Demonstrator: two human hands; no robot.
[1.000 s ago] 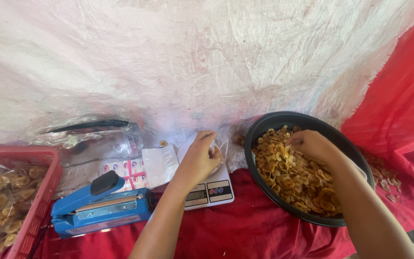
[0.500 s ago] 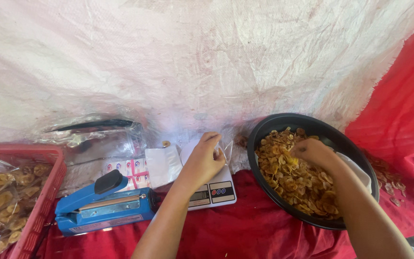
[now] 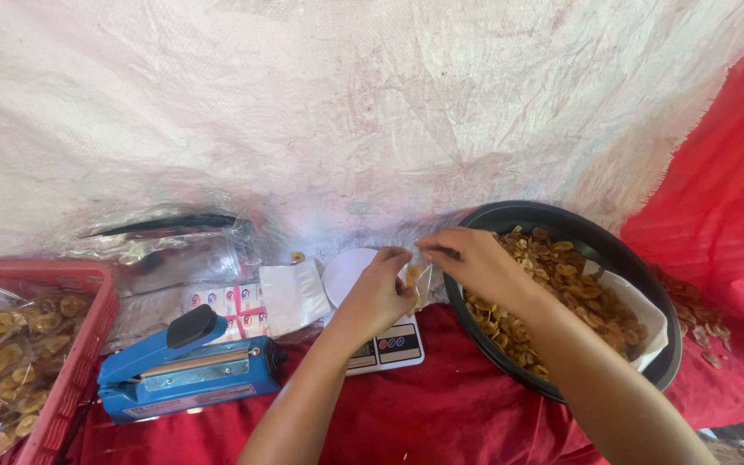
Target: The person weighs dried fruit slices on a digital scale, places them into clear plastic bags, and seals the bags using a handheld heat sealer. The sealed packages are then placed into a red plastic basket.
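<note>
My left hand [image 3: 378,293] holds a small clear plastic bag [image 3: 416,277] above a white digital scale [image 3: 379,344]. My right hand [image 3: 468,261] pinches yellow chips at the mouth of that bag, just left of the rim of a black bowl [image 3: 592,231]. The bowl is heaped with fried yellow chips [image 3: 566,297] and has a white liner showing on its right side. Both hands meet over the scale's round white pan.
A blue heat sealer [image 3: 184,368] lies left of the scale on the red cloth [image 3: 441,422]. A red crate [image 3: 71,366] of bagged chips stands at the far left. Clear bags [image 3: 174,250] and white packets [image 3: 290,297] lie behind. Loose chips [image 3: 699,319] are scattered right of the bowl.
My right hand has come out of the bowl and moved left to the bag held by my left hand. The left hand stayed over the scale.
</note>
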